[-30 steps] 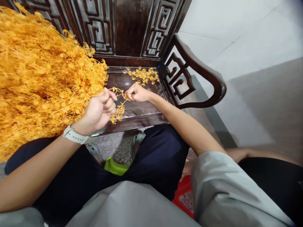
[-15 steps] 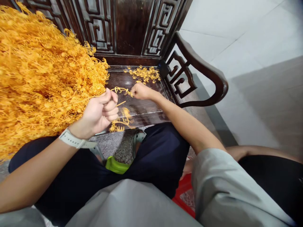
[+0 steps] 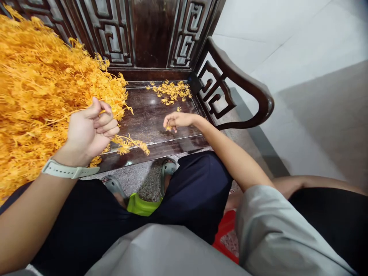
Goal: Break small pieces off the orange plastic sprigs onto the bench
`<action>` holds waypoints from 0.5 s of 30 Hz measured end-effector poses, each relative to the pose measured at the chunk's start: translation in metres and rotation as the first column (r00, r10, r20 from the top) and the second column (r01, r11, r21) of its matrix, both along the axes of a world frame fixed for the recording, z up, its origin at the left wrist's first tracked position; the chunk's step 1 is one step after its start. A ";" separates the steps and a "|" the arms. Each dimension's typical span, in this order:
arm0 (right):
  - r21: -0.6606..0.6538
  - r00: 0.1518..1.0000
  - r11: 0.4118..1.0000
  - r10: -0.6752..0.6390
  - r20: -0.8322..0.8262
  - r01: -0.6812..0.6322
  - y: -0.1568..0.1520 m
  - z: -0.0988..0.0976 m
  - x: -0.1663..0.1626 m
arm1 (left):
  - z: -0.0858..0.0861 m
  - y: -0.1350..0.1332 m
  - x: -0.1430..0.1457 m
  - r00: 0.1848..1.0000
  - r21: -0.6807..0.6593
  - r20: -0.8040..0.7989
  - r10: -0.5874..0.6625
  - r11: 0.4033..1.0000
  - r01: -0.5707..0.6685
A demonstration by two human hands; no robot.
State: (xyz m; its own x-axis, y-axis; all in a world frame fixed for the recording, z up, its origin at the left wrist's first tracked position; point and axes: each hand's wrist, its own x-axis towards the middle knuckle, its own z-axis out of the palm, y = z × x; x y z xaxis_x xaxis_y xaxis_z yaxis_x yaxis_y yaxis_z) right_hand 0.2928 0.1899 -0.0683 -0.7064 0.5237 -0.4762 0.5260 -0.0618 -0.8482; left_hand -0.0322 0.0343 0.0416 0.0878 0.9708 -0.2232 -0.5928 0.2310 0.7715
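Head view, we list: left hand (image 3: 93, 128), fingers curled, thumb and forefinger pinching a yellow stem (image 3: 66, 115) partly hidden by the hand; sprig tips (image 3: 126, 145) beside it, their join to that stem unclear to us. Right hand (image 3: 179, 120), fingers loosely bent over the bench seat (image 3: 143, 105), a small flower (image 3: 168, 128) at the fingertips, gripped or released we cannot tell. Flower heap (image 3: 43, 88), cut off at left. Loose flowers (image 3: 174, 91), near the armrest (image 3: 254, 86).
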 end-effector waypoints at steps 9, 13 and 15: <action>-0.485 0.501 0.584 -0.810 -0.304 0.651 -0.005 0.031 -0.024 | -0.002 0.005 0.008 1.000 -0.074 -0.007 -0.007 0.997 0.006; -0.431 0.611 0.654 -0.749 -0.255 0.622 -0.017 0.034 -0.036 | -0.003 0.007 0.011 0.999 -0.137 0.043 0.000 0.991 0.006; -0.361 0.647 0.695 -0.715 -0.264 0.621 -0.020 0.033 -0.038 | -0.002 0.006 0.013 0.997 -0.139 0.075 0.025 0.990 -0.014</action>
State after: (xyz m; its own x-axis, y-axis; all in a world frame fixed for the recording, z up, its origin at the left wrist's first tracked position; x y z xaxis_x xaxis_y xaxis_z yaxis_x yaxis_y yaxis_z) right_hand 0.2553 0.1697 -0.0357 -0.3421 0.8362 -0.4287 -0.0731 -0.4785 -0.8750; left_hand -0.0195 0.0402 0.0398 0.0913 0.9326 -0.3491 -0.6541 0.3205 0.6852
